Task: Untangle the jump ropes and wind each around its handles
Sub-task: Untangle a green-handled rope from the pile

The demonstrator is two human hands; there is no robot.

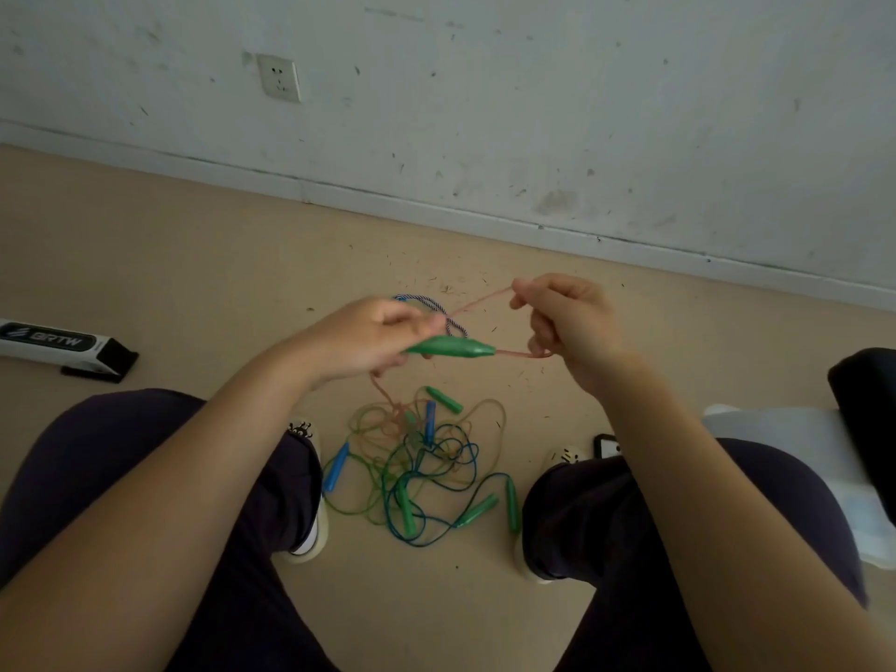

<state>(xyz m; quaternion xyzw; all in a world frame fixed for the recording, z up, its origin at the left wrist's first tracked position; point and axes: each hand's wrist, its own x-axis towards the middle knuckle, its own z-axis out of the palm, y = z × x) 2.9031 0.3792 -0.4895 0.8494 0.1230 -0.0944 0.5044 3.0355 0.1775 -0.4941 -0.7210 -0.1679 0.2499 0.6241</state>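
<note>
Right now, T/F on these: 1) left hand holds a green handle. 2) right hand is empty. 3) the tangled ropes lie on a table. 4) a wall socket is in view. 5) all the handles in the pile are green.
1) True: the left hand grips the green handle.
2) False: the right hand pinches a loop of the pink rope.
3) False: the tangled pile lies on the floor, between the feet.
4) True: the wall socket shows.
5) False: a blue handle lies there too.
</note>
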